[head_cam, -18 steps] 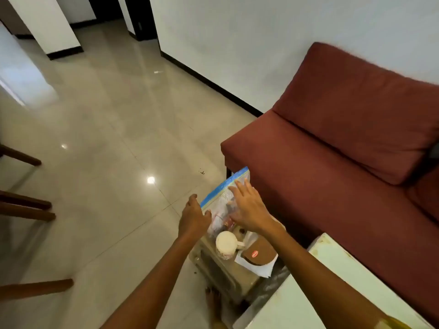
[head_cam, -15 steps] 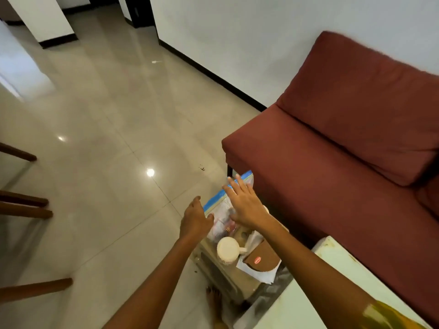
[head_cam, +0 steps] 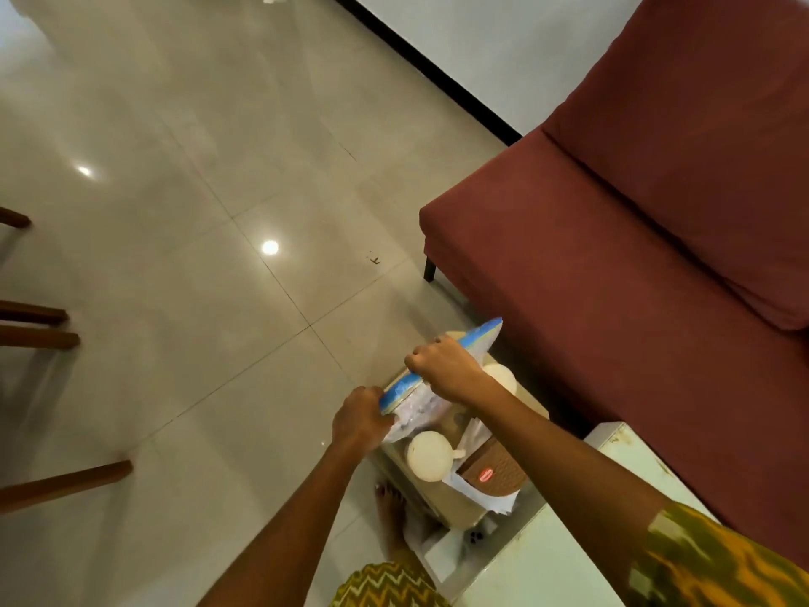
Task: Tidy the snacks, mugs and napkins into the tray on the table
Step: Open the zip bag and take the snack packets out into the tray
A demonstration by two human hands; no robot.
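A clear snack bag (head_cam: pixel 413 413) with a blue top edge stands in the beige tray (head_cam: pixel 455 510) on the glass table. My left hand (head_cam: pixel 359 420) grips the bag's near end, and my right hand (head_cam: pixel 444 372) is curled over its blue top edge farther along. A cream mug (head_cam: pixel 430 455) lies in the tray just below the bag. A second cream mug (head_cam: pixel 503 376) shows behind my right wrist. White napkins (head_cam: pixel 490 497) and a brown ribbed snack pack (head_cam: pixel 492 473) with a red label lie at the tray's near right.
A maroon sofa (head_cam: pixel 634 256) stands close behind and right of the table. The pale table surface (head_cam: pixel 547 558) runs to the lower right. Wooden chair legs (head_cam: pixel 39 328) stick in from the left over the glossy tiled floor. A bare foot (head_cam: pixel 392 510) is under the table edge.
My right hand went from flat and open against the bag to curled over its blue top edge. The view has tilted down and drawn closer to the tray.
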